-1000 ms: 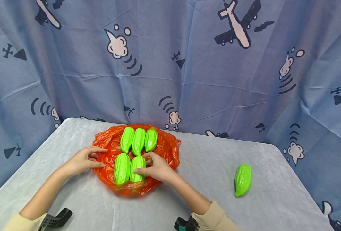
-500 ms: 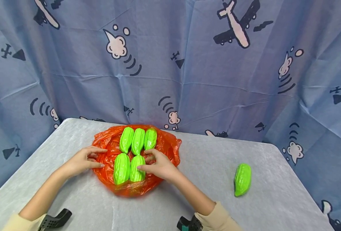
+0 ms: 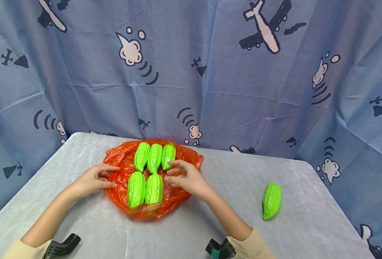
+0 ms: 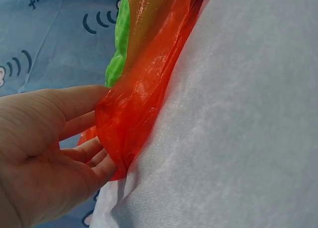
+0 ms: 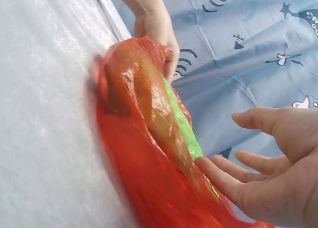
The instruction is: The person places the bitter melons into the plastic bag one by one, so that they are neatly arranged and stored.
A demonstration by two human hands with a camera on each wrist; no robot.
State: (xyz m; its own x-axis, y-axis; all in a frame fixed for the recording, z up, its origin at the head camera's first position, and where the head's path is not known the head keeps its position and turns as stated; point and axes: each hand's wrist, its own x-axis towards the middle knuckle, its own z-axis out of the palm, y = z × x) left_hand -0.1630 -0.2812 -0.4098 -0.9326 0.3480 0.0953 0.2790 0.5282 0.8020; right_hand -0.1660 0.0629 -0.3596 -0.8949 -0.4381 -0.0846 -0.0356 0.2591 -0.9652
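A red plastic bag (image 3: 119,194) lies spread on the table with bright green, ridged bitter melons in it. Three sit in the back row, one of them the back-right bitter melon (image 3: 169,154); two lie in front, including the front-left bitter melon (image 3: 136,189) and the front-right bitter melon (image 3: 153,189). My left hand (image 3: 92,180) holds the bag's left edge, thumb and fingers bent against the plastic (image 4: 134,118). Over the bag's right side is my right hand (image 3: 191,180), fingers spread and holding nothing, its fingertips near the back-right melon. A lone bitter melon (image 3: 272,201) rests on the table's right side.
A pale grey cloth covers the table (image 3: 229,201). Behind it hangs a blue curtain (image 3: 184,72) printed with planes and clouds. Black camera straps (image 3: 63,245) are worn on both forearms.
My right hand has let go of the front-right bitter melon and moved right and slightly back, with its fingers spreading. My left hand stays at the bag's edge.
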